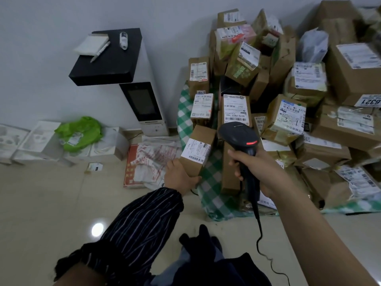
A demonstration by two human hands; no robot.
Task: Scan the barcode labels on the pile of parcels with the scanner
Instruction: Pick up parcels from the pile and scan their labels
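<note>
The right hand [261, 172] clamps the scanner [239, 137] at the near edge of the pile [340, 71]. The left hand [179, 174] curls its fingers round a small box [201, 133] at the pile's left fringe. Aim squarely at its barcode label [195, 150].

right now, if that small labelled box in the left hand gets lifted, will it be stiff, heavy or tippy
Probably stiff: the small cardboard box shows sharp, uncrushed edges. Likely light, since the left hand grips it by one end alone. It sits tilted at the edge of the pile, so it may tip if let go.
</note>
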